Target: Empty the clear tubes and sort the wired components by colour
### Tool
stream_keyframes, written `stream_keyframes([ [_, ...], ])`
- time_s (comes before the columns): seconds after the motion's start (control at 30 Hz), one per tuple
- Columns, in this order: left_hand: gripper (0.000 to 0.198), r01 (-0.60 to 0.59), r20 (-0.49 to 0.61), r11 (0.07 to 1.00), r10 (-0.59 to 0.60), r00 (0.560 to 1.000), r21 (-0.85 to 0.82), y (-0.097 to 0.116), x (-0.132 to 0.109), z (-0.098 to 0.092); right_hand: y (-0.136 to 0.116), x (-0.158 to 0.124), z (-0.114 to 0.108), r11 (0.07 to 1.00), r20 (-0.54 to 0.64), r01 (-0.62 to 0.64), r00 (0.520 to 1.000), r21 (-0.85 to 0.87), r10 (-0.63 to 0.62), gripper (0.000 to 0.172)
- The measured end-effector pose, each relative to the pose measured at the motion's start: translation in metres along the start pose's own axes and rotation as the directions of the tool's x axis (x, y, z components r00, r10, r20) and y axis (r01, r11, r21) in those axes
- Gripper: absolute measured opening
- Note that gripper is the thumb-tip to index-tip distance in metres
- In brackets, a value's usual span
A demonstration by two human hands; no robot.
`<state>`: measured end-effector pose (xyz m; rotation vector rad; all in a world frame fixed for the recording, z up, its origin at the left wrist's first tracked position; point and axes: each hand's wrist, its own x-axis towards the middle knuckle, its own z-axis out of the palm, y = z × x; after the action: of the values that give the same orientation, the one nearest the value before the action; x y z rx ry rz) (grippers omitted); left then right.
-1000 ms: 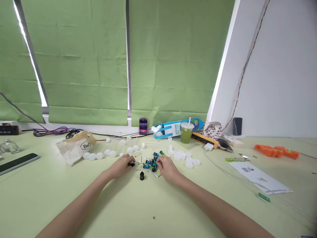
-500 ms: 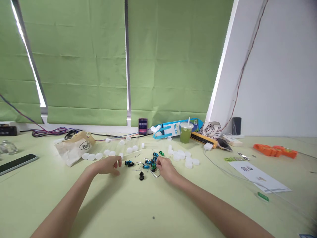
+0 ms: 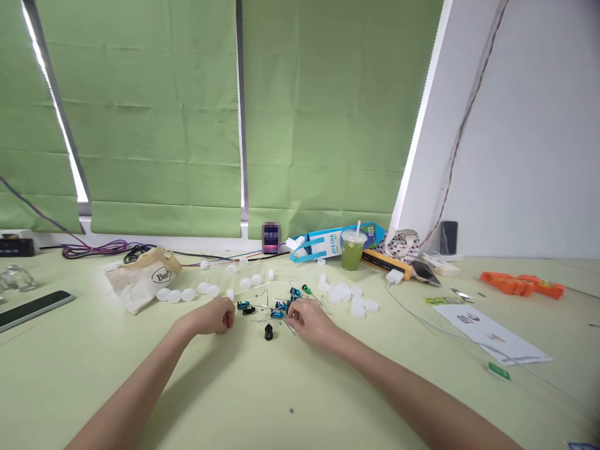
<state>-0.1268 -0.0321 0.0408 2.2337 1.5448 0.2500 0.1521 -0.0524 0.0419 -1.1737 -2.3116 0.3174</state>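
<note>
A small pile of blue and black metal parts (image 3: 280, 306) lies mid-table, mixed with thin metal pins and bent hex keys. My right hand (image 3: 307, 320) reaches over its right side, fingers pinched together among the pieces; what they grip is hidden. To the left of the pile, my left hand (image 3: 216, 315) rests with its fingers curled in, and anything inside cannot be seen. A black cylindrical part (image 3: 269, 332) stands in front of the pile. Behind my right hand lies a green part (image 3: 306, 289).
White round caps (image 3: 357, 306) lie in groups on both sides. Further back are a cloth pouch (image 3: 140, 284), a green drink cup (image 3: 352, 253) and a yellow-black power strip (image 3: 387, 264). A white cable (image 3: 435, 326) crosses a paper sheet (image 3: 497, 337) at right.
My left hand's fingers have curled closed, where they were parted before. My right hand has shifted slightly left and toward me, now covering more of the pile.
</note>
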Motion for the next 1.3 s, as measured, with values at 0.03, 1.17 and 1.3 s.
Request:
stream_keyframes([
  [0.03,0.018,-0.008,-0.004,1.000,0.008,1.000,0.004,-0.001,0.000,-0.001,-0.005,-0.002,-0.005,0.999,0.111,0.017,0.994,0.050,-0.022,0.009],
  [1.17,0.011,-0.358,-0.351,0.927,0.300,0.887,-0.112,0.060,0.023,0.047,-0.001,0.004,0.000,0.975,0.238,0.087,0.971,-0.206,-0.036,0.006],
  [1.3,0.010,-0.356,-0.362,0.928,0.296,0.884,-0.110,0.058,0.027,0.053,0.006,0.011,0.017,0.914,0.173,0.175,0.978,-0.367,-0.118,0.009],
])
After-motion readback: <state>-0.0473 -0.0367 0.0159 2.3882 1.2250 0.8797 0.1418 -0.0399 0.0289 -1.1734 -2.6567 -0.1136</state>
